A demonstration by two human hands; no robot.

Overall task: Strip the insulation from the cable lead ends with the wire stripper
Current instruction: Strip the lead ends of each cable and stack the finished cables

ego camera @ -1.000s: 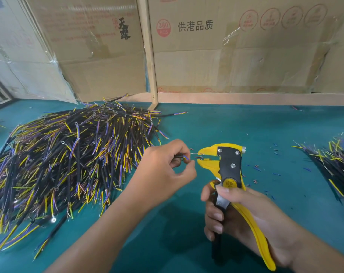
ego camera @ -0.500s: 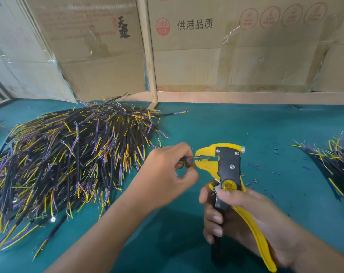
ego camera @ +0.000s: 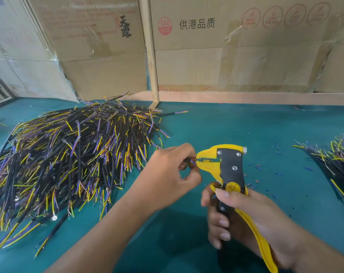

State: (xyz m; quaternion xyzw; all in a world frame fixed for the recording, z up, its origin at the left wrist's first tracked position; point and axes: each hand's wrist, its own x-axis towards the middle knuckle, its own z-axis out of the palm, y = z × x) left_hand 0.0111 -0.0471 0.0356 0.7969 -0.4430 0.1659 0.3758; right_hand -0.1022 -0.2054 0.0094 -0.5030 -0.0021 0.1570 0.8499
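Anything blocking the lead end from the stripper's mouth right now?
Nothing visible. The left hand pinches the cable lead with its end at the mouth of the wire stripper, gripped by the right hand.

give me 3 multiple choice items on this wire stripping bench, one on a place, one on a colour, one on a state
1. Where does the big pile of black cables with yellow and purple leads lie on the teal table?
A. on the person's left
B. on the person's right
C. behind the cardboard

2. What colour are the wire stripper handles?
A. red and black
B. yellow and black
C. blue only

3. What is the left hand doing?
A. lying flat on the table
B. pinching a cable lead at the stripper's nose
C. holding a box

Answers: 1 A, the pile fills the left side; 2 B, the right hand grips one yellow and one black handle; 3 B, fingertips hold the lead at the tool.
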